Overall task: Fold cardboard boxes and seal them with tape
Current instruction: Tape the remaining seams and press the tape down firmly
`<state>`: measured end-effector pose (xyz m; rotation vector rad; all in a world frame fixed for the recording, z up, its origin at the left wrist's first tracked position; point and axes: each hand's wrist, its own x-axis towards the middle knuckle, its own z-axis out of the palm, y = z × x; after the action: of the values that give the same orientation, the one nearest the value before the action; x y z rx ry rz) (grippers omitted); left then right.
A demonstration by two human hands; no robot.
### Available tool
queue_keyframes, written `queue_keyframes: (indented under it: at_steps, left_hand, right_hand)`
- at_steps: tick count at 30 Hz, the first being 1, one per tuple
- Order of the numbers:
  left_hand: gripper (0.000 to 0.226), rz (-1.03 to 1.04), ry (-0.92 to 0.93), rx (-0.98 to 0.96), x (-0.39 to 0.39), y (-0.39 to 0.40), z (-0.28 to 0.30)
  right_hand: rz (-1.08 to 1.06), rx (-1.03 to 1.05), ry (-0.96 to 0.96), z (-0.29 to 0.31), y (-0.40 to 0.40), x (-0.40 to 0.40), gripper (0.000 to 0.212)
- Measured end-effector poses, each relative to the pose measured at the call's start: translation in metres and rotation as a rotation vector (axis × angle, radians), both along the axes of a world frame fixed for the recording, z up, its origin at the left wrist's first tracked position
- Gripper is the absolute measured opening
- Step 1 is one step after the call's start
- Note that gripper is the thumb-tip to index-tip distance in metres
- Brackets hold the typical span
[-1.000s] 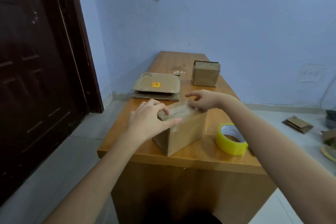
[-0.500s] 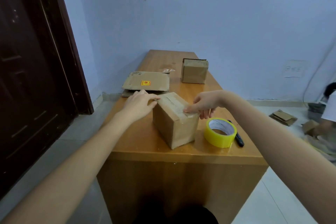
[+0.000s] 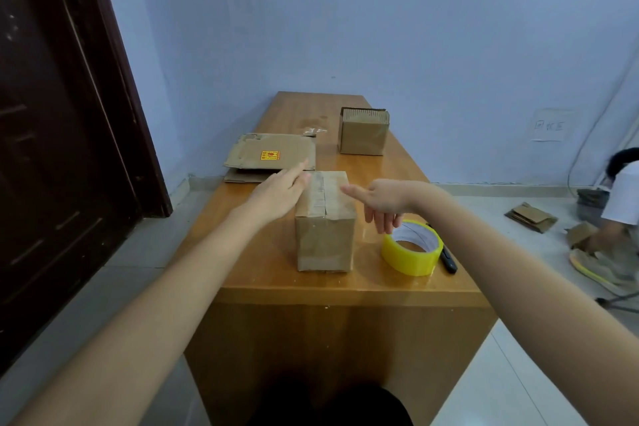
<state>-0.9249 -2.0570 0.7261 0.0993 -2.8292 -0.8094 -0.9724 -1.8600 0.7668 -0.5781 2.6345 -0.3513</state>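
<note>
Wooden desk against a pale blue wall is carrying everything, w/ the taped box sitting near its front edge as the landmark. Clear tape is running along the top seam of that box and down its near face. Left hand is lying flat-fingered against the box's upper left edge, gripping nothing; right hand is hovering just right of the box top, thumb reaching toward it, fingers hanging loose, also holding nothing.

Judging the step as pressing the tape down: rub firmly along the seam and over the corners so no edge lifts, steadying the box w/ the other hand.

Tape roll is sitting just right of the box, w/ a dark cutter beside it. Behind-left of the box, flat cardboard blanks are stacked; behind-right, another folded box. Nothing is blocking the box, tho the roll is close to the right wrist. Far right of the box, on the floor, a person is crouching among cardboard
</note>
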Motion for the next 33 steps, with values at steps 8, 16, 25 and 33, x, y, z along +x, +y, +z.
queue_keyframes:
  at_steps: [8, 16, 25, 33]
  left_hand:
    - [0.051, -0.041, 0.200, 0.048, 0.025, -0.001, 0.012]
    - [0.037, -0.191, 0.317, -0.121, 0.035, 0.033, 0.031]
    - [0.040, -0.311, 0.123, -0.335, 0.019, 0.059, 0.033]
    - [0.043, -0.488, -0.076, 0.210, 0.018, 0.073, 0.046]
  right_hand:
    - [-0.082, 0.042, 0.317, -0.022, 0.066, -0.009, 0.088]
    - [-0.037, 0.057, 0.301, -0.071, 0.092, -0.004, 0.114]
    - [0.065, -0.274, 0.370, -0.065, 0.110, 0.009, 0.093]
    - [0.211, -0.560, 0.420, -0.006, 0.123, 0.040, 0.085]
